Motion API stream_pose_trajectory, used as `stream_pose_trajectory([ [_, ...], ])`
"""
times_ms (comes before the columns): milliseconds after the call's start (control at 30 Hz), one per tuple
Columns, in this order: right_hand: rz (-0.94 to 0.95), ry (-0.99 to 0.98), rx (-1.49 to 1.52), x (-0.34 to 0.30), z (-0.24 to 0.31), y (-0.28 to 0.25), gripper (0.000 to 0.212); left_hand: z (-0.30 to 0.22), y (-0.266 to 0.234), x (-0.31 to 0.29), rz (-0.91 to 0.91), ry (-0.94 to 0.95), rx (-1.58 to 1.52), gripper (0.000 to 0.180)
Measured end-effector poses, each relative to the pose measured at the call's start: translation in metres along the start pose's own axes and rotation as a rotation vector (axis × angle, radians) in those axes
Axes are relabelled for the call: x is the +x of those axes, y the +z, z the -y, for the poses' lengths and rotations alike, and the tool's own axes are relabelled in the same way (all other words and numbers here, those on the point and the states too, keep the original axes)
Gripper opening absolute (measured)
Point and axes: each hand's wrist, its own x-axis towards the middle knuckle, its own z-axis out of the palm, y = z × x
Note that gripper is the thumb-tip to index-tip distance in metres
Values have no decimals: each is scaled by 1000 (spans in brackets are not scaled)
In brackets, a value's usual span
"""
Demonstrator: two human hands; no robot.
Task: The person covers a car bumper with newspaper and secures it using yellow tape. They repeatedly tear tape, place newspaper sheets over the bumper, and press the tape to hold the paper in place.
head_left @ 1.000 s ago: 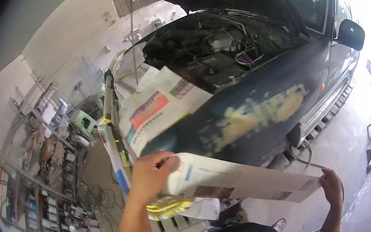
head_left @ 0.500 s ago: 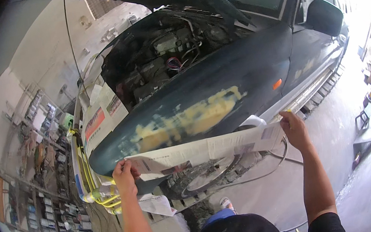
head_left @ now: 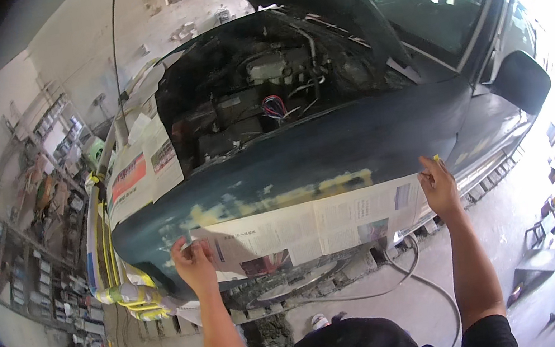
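A long strip of newspaper (head_left: 322,228) stretches between my two hands in front of the dark car fender (head_left: 387,131). At its left end, my left hand (head_left: 196,266) pinches the paper with fingers closed. My right hand (head_left: 439,185) grips the upper right corner, where a bit of yellow tape (head_left: 438,158) shows by the fingertips. Above the sheet's top edge runs a patch of yellowish filler (head_left: 295,194) on the fender; the sheet hides its lower part and much of the wheel (head_left: 295,283). Whether the paper touches the fender I cannot tell.
The raised hood (head_left: 331,5) leaves the engine bay (head_left: 257,89) exposed. More newspaper (head_left: 146,167) covers the car's front, beside a yellow-taped bumper (head_left: 115,272). A side mirror (head_left: 523,82) juts out at right. A hose (head_left: 420,274) crosses the floor; cluttered shelves (head_left: 22,257) stand at left.
The newspaper now faces me more fully and covers the lower part of the filler patch. Both hands still hold its ends. My view has shifted relative to the car.
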Motion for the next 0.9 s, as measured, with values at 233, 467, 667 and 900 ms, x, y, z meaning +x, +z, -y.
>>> stream_pose_trajectory([
  [233, -99, -235, -98, 18, -33, 37, 31, 9, 22, -43, 72, 658, 1066, 37],
  [467, -137, -279, -89, 28, -69, 45, 33, 13, 62, -80, 27, 555, 1323, 100],
  [667, -134, -539, 73, 13, 11, 32, 34, 18, 66, -83, 12, 495, 1319, 114],
  [900, 215, -1050, 161, -18, 110, 99, 39, 11, 70, -86, 32, 399, 1328, 112],
])
